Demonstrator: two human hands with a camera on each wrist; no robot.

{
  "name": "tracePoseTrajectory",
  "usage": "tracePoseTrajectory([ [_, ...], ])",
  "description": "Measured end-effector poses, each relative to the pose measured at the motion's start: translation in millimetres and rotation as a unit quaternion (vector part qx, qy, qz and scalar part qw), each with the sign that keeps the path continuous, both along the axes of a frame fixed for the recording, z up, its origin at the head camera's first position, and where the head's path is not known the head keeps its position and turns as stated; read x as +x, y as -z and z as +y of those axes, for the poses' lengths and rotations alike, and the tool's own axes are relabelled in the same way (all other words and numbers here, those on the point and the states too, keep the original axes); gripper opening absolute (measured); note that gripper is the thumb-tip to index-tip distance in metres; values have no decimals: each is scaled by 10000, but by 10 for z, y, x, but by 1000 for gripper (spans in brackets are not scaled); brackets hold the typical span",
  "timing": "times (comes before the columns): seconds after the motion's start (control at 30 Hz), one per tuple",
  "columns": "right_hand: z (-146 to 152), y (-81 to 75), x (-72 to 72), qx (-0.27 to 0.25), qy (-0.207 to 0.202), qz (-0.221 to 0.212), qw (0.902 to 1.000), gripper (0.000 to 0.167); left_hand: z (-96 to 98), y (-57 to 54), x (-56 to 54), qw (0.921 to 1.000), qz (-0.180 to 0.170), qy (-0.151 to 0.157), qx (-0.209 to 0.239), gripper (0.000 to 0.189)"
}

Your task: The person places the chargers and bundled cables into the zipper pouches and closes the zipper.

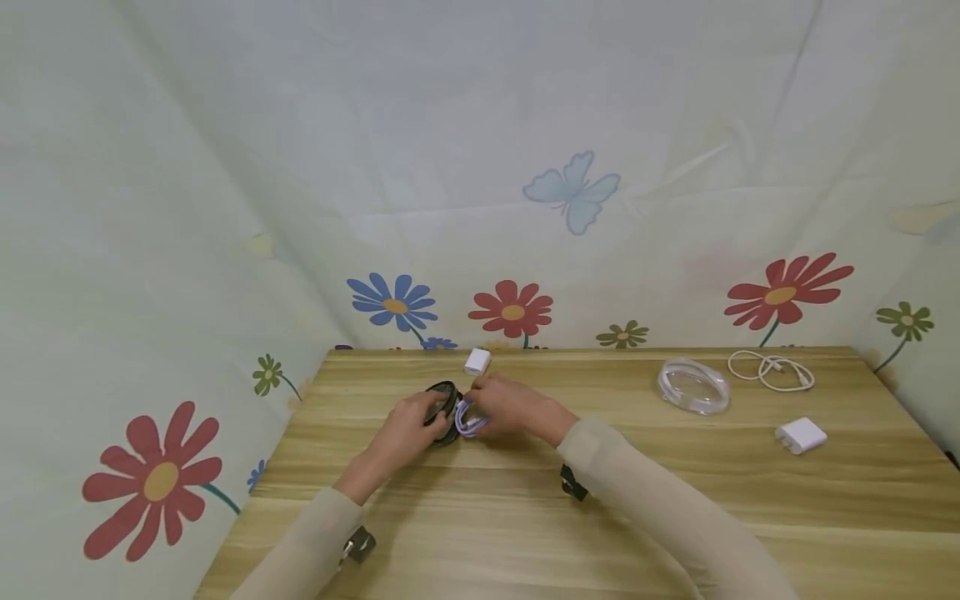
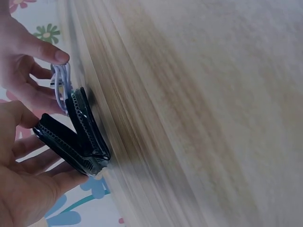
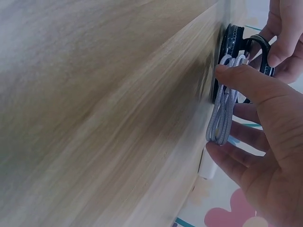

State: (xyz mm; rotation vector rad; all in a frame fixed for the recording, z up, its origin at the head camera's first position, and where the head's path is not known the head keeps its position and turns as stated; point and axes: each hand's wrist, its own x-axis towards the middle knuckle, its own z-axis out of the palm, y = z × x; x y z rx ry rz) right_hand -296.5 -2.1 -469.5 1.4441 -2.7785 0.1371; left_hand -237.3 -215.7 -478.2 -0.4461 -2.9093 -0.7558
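Note:
A small black zippered case lies spread apart on the wooden table, its two halves forming a V in the left wrist view. My left hand grips the raised half of this case between thumb and fingers. Beside it, my right hand pinches a coiled pale purple cable at the mouth of the case. The coil's loops hang between thumb and fingertips, right against the case's lower half. How far the cable reaches into the case is hidden by the fingers.
Just behind the hands sits a white charger plug. Farther right are a clear round coil or container, a looped white cable and another white charger plug with prongs. A flower-printed curtain borders the table's back edge.

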Motion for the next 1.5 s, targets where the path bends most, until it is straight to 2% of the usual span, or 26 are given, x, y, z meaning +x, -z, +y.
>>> tracePoseTrajectory([
  [0.13,-12,-5,8,100,43,29,9999,55,-12,-10,0,9999,-20,-64,115,36],
  [0.47,-13,15,19,94,212,-380,9990,55,-40,-31,11,9996,-25,-150,239,37],
  [0.7,-21,45,-13,116,83,-383,9992,51,-81,-43,31,9974,-160,-218,663,44],
  [0.9,-6,21,-14,55,119,-358,9993,48,-98,-63,17,9993,91,40,353,42],
  [1.13,-9,14,-17,39,95,-300,9995,48,-91,-77,28,9995,200,-23,223,38],
  [1.33,-61,-39,-6,-208,319,-506,9980,51,-42,-28,16,9993,383,7,41,38],
  [1.5,-122,-40,12,-339,413,-449,9976,50,25,-4,34,9993,369,-77,33,42],
])
